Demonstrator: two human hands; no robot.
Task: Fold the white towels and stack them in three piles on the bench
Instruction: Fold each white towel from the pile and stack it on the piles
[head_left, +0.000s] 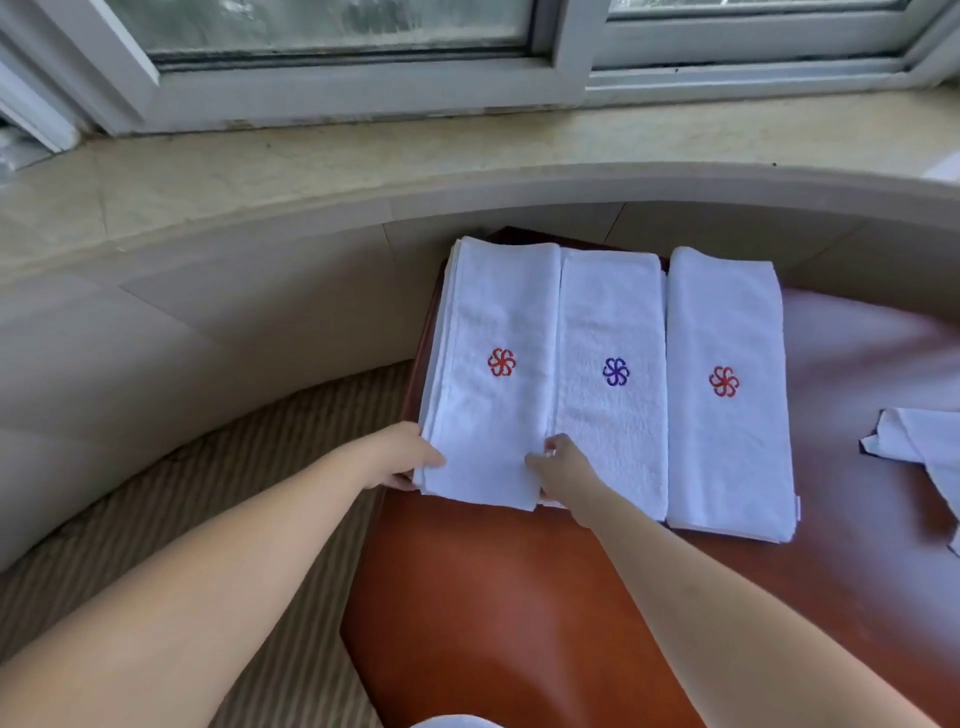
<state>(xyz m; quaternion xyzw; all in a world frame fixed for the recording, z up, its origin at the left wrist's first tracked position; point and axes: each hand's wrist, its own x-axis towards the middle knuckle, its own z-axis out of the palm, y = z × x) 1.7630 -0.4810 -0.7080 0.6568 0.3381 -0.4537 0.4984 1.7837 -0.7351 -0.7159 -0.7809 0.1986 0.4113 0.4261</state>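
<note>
Three piles of folded white towels lie side by side on the brown bench (493, 597). The left pile (493, 312) shows a red flower emblem, the middle pile (613, 322) a blue one, the right pile (724, 322) a red one. My left hand (402, 457) grips the left pile's near left corner, fingers tucked under its edge. My right hand (561, 465) pinches the near right corner of that same pile, at the seam with the middle pile. An unfolded white towel (919, 441) lies crumpled at the bench's right edge.
A curved stone ledge (260, 197) runs behind the bench, beneath a window (337, 31). Striped carpet (208, 493) covers the floor left of the bench. Something white (452, 722) peeks in at the bottom edge.
</note>
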